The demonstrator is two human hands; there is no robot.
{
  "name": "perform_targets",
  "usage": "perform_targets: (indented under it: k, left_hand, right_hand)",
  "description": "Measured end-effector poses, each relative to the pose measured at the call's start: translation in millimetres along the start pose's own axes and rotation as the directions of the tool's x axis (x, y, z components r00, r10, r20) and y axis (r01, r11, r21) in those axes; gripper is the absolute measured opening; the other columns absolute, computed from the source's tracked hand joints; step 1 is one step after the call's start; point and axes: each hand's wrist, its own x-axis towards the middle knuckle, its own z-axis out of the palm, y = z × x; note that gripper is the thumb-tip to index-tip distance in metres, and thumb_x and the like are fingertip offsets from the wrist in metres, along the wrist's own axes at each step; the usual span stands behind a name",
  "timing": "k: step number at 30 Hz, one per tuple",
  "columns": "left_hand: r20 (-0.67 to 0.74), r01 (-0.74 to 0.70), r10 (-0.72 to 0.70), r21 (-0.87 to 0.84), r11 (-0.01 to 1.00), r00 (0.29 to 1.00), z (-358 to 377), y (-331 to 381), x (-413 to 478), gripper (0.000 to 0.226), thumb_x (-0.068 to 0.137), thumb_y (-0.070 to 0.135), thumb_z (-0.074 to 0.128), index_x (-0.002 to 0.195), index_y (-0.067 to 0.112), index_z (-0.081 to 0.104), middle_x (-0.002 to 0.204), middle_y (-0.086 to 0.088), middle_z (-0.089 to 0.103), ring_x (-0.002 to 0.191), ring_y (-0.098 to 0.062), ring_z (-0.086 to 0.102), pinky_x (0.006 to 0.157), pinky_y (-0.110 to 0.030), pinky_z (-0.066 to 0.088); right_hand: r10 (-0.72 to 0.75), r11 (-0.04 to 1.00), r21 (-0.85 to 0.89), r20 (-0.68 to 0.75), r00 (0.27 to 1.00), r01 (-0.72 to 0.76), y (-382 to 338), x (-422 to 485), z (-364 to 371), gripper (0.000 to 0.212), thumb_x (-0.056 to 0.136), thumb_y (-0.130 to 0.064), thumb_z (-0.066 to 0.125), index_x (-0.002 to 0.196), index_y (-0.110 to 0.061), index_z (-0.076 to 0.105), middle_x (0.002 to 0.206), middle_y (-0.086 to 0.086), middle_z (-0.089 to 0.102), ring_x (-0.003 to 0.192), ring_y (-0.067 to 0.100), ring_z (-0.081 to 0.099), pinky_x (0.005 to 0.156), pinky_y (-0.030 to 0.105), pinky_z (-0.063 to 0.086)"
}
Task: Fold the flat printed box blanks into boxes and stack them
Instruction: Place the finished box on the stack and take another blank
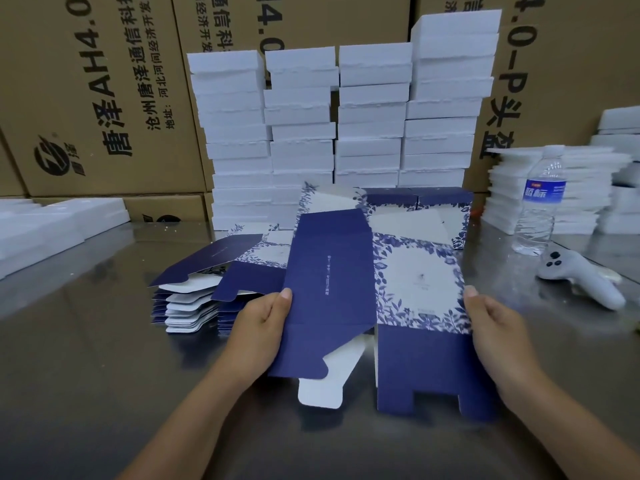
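Observation:
I hold a blue and white floral box blank (363, 292) upright over the steel table. My left hand (259, 330) grips its left edge, thumb on the dark blue panel. My right hand (491, 334) grips the right edge beside the white floral panel. The blank's lower flaps hang open near the table. A pile of flat blanks (194, 296) lies to the left behind my left hand. Folded printed boxes (419, 209) stand behind the held blank.
Tall stacks of white foam trays (339, 126) stand at the back against brown cartons (104, 98). More white foam pieces (554, 188) sit right, with a water bottle (540, 202) and a white controller (581, 275). White foam (52, 226) lies far left.

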Motion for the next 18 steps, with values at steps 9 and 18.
perform_targets:
  k: [9, 18]
  left_hand:
    - [0.035, 0.148, -0.146, -0.382, 0.912, 0.989, 4.9, 2.4, -1.3, 0.041, 0.096, 0.043, 0.045, 0.083, 0.019, 0.075, 0.085, -0.005, 0.075, 0.079, -0.021, 0.071, 0.078, -0.040, 0.053]
    - [0.004, 0.201, -0.208, -0.272, 0.941, 0.978, -3.0, -4.0, 0.5, 0.039, 0.098, 0.042, 0.043, 0.085, 0.020, 0.072, 0.090, -0.003, 0.075, 0.091, -0.030, 0.070, 0.089, -0.059, 0.050]
  right_hand:
    - [-0.023, 1.000, 0.002, -0.019, 1.000, 0.023, -5.1, 3.3, -6.3, 0.030, 0.099, -0.020, 0.045, 0.079, -0.009, 0.064, 0.057, -0.015, 0.063, 0.046, -0.008, 0.051, 0.046, 0.006, 0.039]
    - [0.058, 0.997, 0.053, 0.094, 0.994, -0.063, -1.5, 2.2, -3.2, 0.033, 0.096, -0.024, 0.051, 0.071, -0.009, 0.067, 0.072, -0.001, 0.070, 0.061, 0.006, 0.059, 0.061, 0.022, 0.045]
